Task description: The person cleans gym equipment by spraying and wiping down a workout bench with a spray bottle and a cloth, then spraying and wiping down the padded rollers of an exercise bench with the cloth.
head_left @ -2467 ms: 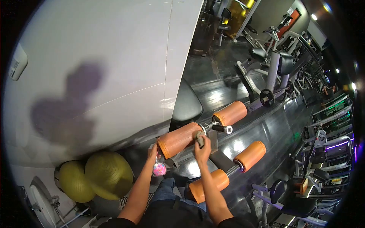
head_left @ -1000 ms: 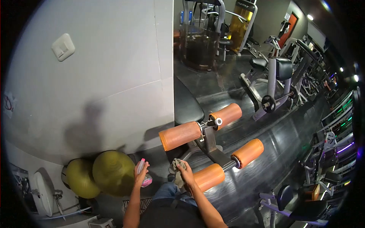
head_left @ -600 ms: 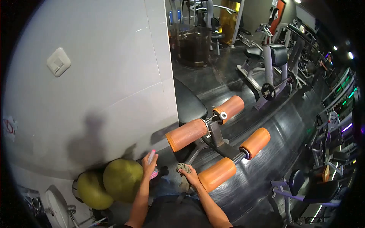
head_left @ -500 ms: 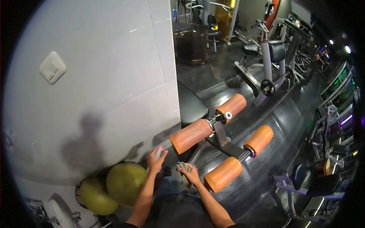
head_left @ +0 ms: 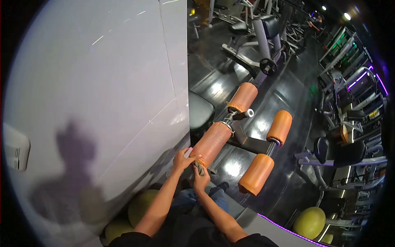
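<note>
My left hand is closed around a slim whitish object with a pink end, mostly hidden by the fingers. Its thumb side reaches the near end of an orange padded roller. Just below that end, my right hand grips a crumpled grey-green cloth. The cloth is against or very close to the roller's lower end; exact contact is hard to make out. The roller sits on a gym machine's metal bar, beside a white-capped handle.
A pale wall rises close on the left. More orange rollers and a black padded seat belong to the machine. Green exercise balls lie near my feet. Other gym machines stand beyond, and a person is far back.
Both hands have come together at the near end of the orange roller, bringing the cloth and the whitish object there. The camera view has shifted to the right.
</note>
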A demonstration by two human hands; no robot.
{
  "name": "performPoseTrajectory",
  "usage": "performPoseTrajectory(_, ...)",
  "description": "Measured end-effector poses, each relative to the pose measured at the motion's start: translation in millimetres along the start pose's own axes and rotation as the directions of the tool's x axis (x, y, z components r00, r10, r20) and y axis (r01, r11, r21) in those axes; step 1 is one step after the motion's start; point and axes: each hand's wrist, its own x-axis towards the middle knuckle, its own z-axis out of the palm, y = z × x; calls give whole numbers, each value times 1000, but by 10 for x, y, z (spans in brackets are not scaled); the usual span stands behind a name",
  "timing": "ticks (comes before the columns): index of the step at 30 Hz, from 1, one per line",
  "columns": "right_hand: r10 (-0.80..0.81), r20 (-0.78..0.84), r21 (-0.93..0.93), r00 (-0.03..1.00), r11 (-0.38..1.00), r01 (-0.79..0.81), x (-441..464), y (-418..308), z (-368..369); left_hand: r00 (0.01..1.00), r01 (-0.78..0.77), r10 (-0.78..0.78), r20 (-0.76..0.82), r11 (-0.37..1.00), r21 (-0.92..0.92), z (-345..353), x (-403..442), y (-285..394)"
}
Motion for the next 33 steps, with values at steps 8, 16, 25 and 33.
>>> performPoseTrajectory(8, 320, -212, 160, 923, 943, -291, -85, 466, 30, 972, 111, -114, 206, 993, 26, -60, 84, -16)
performPoseTrajectory(16, 680, 33, 624, 733, 559, -546, 101, 542, 527, 964, 78, -95, 248, 994, 77, -166, 107, 105)
performPoseTrajectory(25, 434, 744, 483, 508, 176, -858, 479, 705, 533, 943, 134, -150, 298, 988, 71, -40, 181, -137)
performPoseTrajectory(33, 473, 693, 402, 544, 373, -836, 281, 271, -322, 948, 122, -141, 284, 989, 86, -37, 164, -177)
